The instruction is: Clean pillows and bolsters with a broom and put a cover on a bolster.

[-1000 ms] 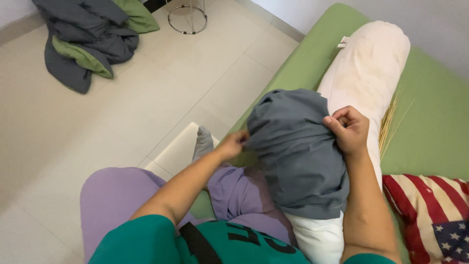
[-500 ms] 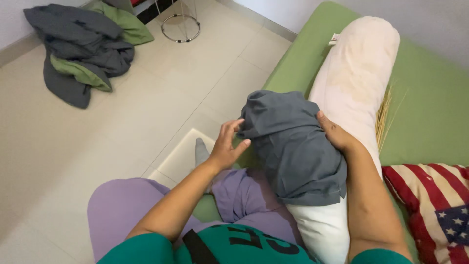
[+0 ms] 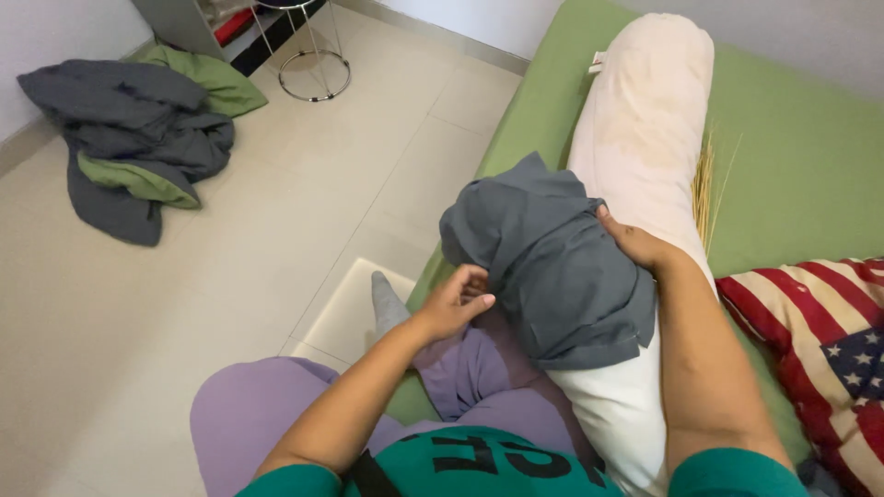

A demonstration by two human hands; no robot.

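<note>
1. Your left hand (image 3: 458,299) sits at the near left edge of the grey pillowcase (image 3: 552,267). The forearm rises from the lower frame and crosses your purple-clad lap (image 3: 276,419).
2. The left fingers (image 3: 474,293) are curled, with the fingertips touching the grey fabric. Whether they pinch the cloth or merely rest against it cannot be told from this view.
3. Your right hand (image 3: 635,244) lies on the far right side of the pillowcase, where the grey fabric meets the cream bolster pillow (image 3: 649,129). The forearm runs along the pillow's right side.
4. The right fingers are hidden under the bunched fabric, so their spread and grip cannot be told. The back of the hand and the thumb side remain visible.
5. The pillowcase acts as the container. It covers only a middle band of the bolster pillow, gathered in thick folds.
6. The pillow's far end projects bare beyond the fabric. Its near white end also shows below the grey hem, beside your lap.
7. The pillow lies lengthwise on the green mattress (image 3: 801,166), near its left edge.
8. A striped and starred cushion (image 3: 820,336) rests on the mattress just to the right of your right forearm.
9. A heap of grey and green bedding (image 3: 138,147) lies on the tiled floor (image 3: 304,193), well apart from both hands.
</note>
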